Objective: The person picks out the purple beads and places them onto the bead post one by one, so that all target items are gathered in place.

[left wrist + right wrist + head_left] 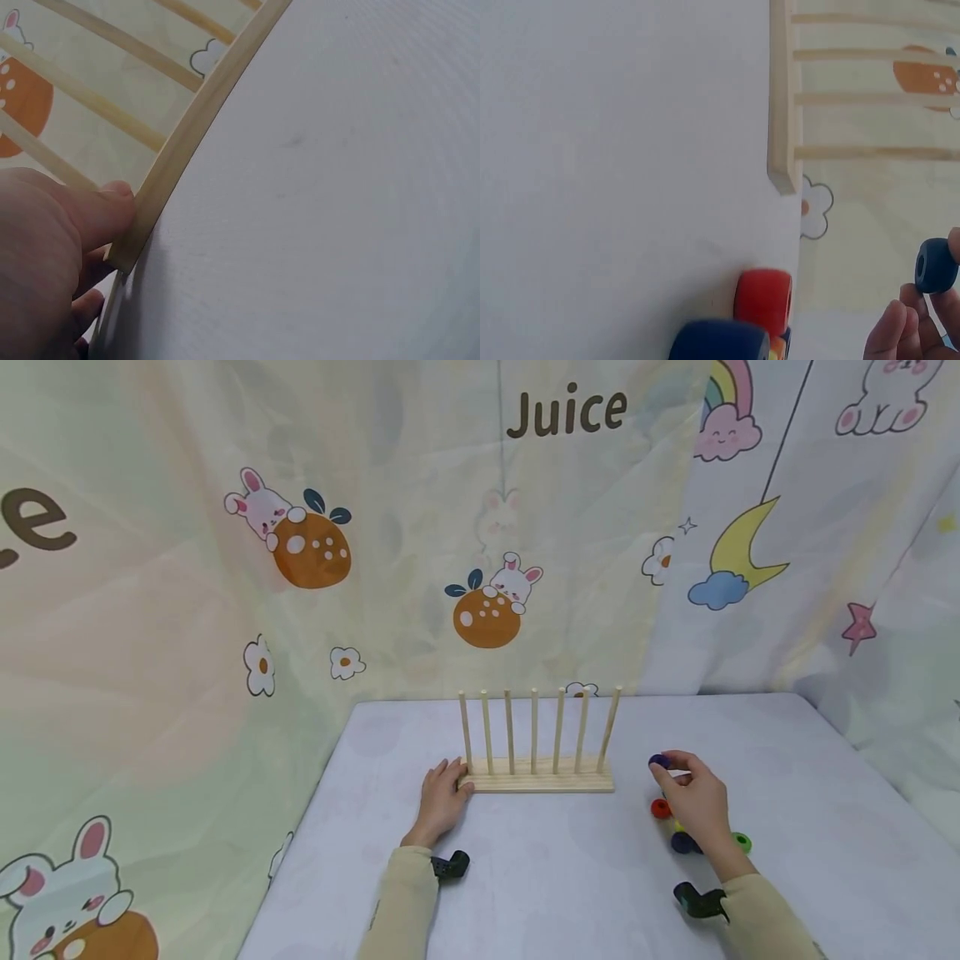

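A pale wooden peg rack (540, 783) with several upright pegs stands toward the back of the table. My left hand (441, 802) grips the left end of its base, the thumb against the wood in the left wrist view. To the right of the rack, my right hand (701, 797) pinches a dark blue bead (936, 266) between thumb and fingers, raised off the table. The bead's hole shows in the right wrist view. Below that hand lie a red bead (661, 808), another dark blue bead (682, 842) and a green bead (742, 842). A yellow bead (678, 827) is partly hidden.
A white cloth (562, 877) covers the table. Behind it hangs a printed curtain (405, 527) with rabbits and oranges. Each wrist carries a black strap-on device, one on the left (452, 865) and one on the right (699, 902).
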The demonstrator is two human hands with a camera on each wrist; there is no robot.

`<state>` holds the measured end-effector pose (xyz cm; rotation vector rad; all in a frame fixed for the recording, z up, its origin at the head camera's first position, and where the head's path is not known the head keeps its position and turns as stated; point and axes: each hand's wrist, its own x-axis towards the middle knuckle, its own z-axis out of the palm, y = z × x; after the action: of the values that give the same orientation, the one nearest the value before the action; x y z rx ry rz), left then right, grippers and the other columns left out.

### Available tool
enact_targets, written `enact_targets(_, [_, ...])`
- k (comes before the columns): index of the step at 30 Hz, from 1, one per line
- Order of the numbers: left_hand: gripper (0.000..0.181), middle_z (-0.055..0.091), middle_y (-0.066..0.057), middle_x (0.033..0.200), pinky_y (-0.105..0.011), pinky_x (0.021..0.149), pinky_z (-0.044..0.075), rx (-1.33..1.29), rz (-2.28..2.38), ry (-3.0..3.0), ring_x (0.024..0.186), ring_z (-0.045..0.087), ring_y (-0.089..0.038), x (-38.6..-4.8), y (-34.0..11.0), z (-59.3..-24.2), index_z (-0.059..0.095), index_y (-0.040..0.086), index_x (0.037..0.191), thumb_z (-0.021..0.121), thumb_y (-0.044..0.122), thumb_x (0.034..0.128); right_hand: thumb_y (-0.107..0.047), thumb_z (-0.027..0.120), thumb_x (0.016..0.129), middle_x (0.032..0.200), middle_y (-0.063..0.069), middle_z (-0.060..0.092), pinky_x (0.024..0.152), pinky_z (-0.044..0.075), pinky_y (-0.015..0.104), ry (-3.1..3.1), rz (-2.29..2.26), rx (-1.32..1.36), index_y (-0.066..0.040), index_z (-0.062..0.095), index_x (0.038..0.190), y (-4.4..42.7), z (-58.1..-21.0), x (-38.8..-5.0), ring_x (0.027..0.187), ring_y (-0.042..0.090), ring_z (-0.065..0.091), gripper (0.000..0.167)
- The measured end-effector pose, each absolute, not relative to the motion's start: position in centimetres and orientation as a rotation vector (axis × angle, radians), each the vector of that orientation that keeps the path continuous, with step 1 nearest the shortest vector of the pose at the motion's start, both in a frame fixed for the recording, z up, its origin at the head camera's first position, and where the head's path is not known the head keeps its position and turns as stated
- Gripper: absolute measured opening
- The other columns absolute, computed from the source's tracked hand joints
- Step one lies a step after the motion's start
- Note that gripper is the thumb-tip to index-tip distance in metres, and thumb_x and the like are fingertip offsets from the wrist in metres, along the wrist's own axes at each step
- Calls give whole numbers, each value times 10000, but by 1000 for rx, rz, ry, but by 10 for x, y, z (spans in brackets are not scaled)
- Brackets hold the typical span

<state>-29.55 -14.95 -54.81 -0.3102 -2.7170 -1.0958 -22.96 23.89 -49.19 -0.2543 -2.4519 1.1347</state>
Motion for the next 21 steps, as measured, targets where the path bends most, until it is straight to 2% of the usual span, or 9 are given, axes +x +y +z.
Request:
enact_targets(2, [363,498,-172,1441,-571,1171,138,-310,-1094,-2718,1396,329,-408,-295,-150,-548,621,10,1268,626,150,933,-440,608,943,1053,133,666,441,451,292,-2461,1154,-225,-74,610,1193,232,-488,-227,716,143,536,444])
enact_targets(4, [365,499,-177,1439,-573,1170,140,-314,-1099,-2713,1394,330,-413,-294,-150,-548,621,7,1267,630,146,930,-386,624,948,1085,145,664,455,438,241,-2470,1181,-200,-60,612,1197,225,-482,-225,698,106,533,410])
enact_targets(6, [364,501,-185,1434,-581,1165,146,-323,-1099,-2708,1389,334,-422,-293,-150,-548,622,5,1264,633,143,927,-371,625,952,1082,135,660,430,440,241,-2480,1201,-178,-66,608,1207,220,-481,-224,626,77,521,398])
enact_targets(9, [365,503,-188,1431,-586,1162,151,-321,-1103,-2703,1385,338,-427,-292,-152,-549,623,8,1263,638,141,924,-363,638,946,1074,110,666,441,455,243,-2475,1209,-150,-82,621,1203,210,-480,-226,620,51,527,382])
enact_targets(13, [368,497,-175,1440,-571,1169,147,-305,-1105,-2712,1394,333,-410,-293,-153,-550,619,19,1275,634,148,931,-331,665,933,1057,101,679,476,477,238,-2437,1209,-71,-82,643,1184,194,-473,-230,710,96,569,354])
enact_targets(16, [377,491,-170,1448,-563,1174,139,-307,-1115,-2716,1403,324,-398,-294,-153,-549,613,17,1285,632,155,935,-304,668,934,1043,117,678,476,473,235,-2411,1212,-6,-62,644,1176,183,-466,-233,726,147,579,343])
enact_targets(21, [385,495,-166,1445,-558,1175,142,-309,-1125,-2717,1404,326,-391,-294,-152,-550,615,12,1282,643,161,928,-299,662,939,1054,121,674,483,462,223,-2398,1245,37,-57,642,1184,169,-460,-237,734,159,571,345])
